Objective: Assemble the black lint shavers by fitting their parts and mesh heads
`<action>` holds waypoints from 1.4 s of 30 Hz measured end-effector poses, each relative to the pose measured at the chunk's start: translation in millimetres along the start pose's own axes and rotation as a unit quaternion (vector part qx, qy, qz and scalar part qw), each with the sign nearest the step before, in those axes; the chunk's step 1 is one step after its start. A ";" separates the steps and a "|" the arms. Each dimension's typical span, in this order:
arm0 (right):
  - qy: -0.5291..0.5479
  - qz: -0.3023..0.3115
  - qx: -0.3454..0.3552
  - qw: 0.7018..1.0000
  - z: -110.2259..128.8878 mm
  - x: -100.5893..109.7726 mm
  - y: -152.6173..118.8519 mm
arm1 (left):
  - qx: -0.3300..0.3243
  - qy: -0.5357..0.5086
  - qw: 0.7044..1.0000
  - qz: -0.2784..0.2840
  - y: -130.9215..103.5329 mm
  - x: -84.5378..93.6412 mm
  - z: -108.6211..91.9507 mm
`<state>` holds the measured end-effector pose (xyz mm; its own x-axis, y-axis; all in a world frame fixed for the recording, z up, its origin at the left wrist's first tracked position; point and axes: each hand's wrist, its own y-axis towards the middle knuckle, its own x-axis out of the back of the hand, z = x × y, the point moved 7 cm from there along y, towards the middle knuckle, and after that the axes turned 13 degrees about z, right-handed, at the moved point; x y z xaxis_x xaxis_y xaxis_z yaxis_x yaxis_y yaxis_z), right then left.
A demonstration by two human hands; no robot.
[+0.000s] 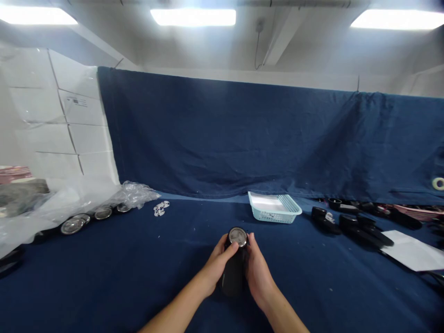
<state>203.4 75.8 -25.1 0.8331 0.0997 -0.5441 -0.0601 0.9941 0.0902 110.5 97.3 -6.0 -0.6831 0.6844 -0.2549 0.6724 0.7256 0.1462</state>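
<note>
A black handheld device [233,275] with a round, perforated silver head is held between my two hands, above the dark blue table cloth. My left hand [218,266] wraps its left side, with the thumb pressed near the rim of the silver head. Along the right side lies my right hand [258,273], its fingers closed against the device and partly hidden behind it. The silver head faces up toward the camera.
A light blue basket [275,216] holding white paper stands beyond my hands. Black devices [360,230] and a white sheet [414,250] lie at right. At left are round silver-topped items [72,225], clear plastic [133,194] and small white pieces [161,208]. A blue curtain [222,138] hangs behind.
</note>
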 end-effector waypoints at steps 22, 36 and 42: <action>0.087 0.025 -0.127 0.988 4.6 -22.3 -23.0 | -0.048 0.171 0.983 -0.040 -8.9 0.6 -23.4; 0.094 0.035 -0.134 0.986 3.7 -24.8 -28.2 | -0.173 0.361 0.912 -0.091 -23.4 -8.6 -59.4; 0.045 -0.003 -0.029 0.999 18.0 -18.4 -23.5 | -0.168 0.352 0.913 -0.120 -22.3 -4.3 -56.6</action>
<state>199.5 49.9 -2.1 0.7804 0.0953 -0.6180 -0.0899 0.9951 0.0400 82.4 82.2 45.9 -0.8924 0.2945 0.3418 0.4354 0.7608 0.4813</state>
